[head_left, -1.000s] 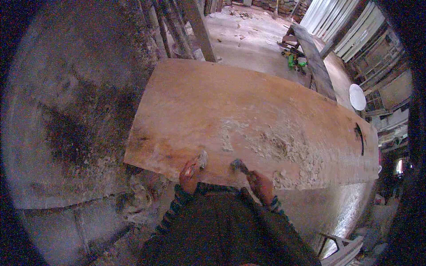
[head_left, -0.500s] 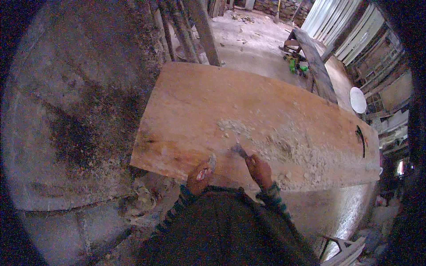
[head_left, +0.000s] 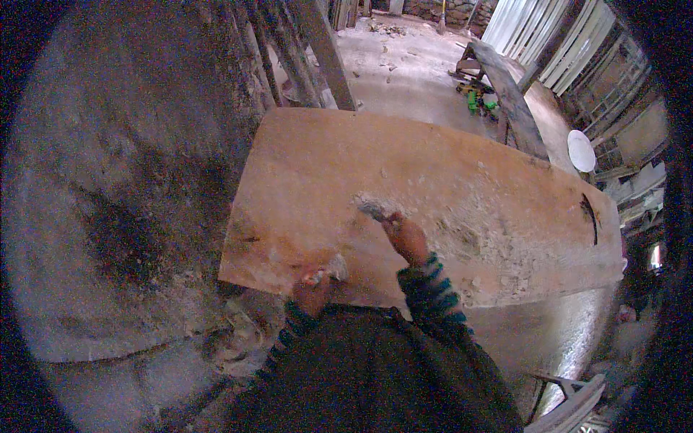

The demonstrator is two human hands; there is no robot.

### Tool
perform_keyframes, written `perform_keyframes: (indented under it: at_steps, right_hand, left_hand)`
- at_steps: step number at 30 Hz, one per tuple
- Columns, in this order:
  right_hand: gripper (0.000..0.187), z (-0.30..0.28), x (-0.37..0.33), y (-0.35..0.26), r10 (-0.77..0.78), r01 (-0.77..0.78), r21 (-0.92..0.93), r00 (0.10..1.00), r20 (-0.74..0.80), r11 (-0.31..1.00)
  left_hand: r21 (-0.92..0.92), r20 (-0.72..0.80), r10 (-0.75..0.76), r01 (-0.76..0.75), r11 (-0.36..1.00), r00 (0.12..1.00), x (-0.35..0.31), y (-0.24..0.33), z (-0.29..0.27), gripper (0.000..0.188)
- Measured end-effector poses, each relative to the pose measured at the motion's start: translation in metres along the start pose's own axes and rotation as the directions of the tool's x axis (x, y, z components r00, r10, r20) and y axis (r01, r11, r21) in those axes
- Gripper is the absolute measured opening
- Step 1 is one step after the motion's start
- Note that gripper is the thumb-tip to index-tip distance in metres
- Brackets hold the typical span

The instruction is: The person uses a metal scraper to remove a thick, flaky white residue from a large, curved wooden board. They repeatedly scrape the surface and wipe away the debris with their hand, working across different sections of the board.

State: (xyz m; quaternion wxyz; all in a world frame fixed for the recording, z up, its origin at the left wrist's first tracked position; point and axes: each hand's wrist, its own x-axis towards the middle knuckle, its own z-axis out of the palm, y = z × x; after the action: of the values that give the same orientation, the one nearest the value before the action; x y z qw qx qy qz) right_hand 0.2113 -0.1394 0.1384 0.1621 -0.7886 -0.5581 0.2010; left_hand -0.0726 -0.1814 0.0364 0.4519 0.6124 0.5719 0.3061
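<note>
Your hands are well apart over a broad orange-brown wooden board (head_left: 317, 162), which lies slantwise in front of you. Right hand (head_left: 406, 242): fingers wrapped round the handle of a grey flat-bladed scraper (head_left: 371, 211); blade points left, at a pale crumbly patch near the board's middle. Can't tell whether the blade touches the wood. Left hand (head_left: 310, 292): curled round a small whitish piece (head_left: 336, 267) over the board's near edge, left of your right hand; its kind is too blurred to tell. Both your forearms wear dark-and-teal striped sleeves (head_left: 427, 292). Lumpy pale grey flakes (head_left: 498, 252) spread over the board's right half, right of your scraper. Thin black curved strip (head_left: 590, 219) near the board's far right end. Beyond the board: long dark wooden bench (head_left: 509, 94), green-and-yellow tool (head_left: 473, 101) just left of it, white round disc (head_left: 581, 151) to its right.
</note>
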Motion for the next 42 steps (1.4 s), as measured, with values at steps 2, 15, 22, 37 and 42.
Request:
perform_keyframes:
  at_steps: [2, 15, 22, 37, 42]
  right_hand:
    - [0.036, -0.012, -0.030, 0.023, -0.022, 0.040, 0.134, 0.991, -0.131, 0.990]
    - [0.029, -0.009, -0.208, 0.136, 0.548, -0.387, 0.470, 0.790, -0.274, 0.793]
    - [0.029, -0.008, -0.189, 0.133, 0.427, -0.267, 0.422, 0.835, -0.348, 0.867]
    - [0.020, -0.031, -0.197, 0.101, 0.509, -0.384, 0.380, 0.799, -0.320, 0.842]
    - [0.022, -0.044, -0.211, 0.132, 0.487, -0.342, 0.384, 0.782, -0.390, 0.857]
  left_hand:
    - [0.080, -0.144, 0.047, -0.035, 0.996, 0.988, 0.019, -0.024, -0.020, 0.028]
    - [0.184, 0.557, 0.402, -0.580, 0.794, 0.727, 0.108, 0.099, 0.193, 0.029]
    - [0.040, 0.219, 0.418, -0.437, 0.899, 0.882, 0.150, -0.012, 0.111, 0.023]
    - [-0.104, 0.401, 0.422, -0.417, 0.903, 0.813, 0.108, 0.090, 0.271, 0.037]
    - [0.150, 0.414, 0.447, -0.544, 0.826, 0.793, 0.151, 0.063, 0.144, 0.031]
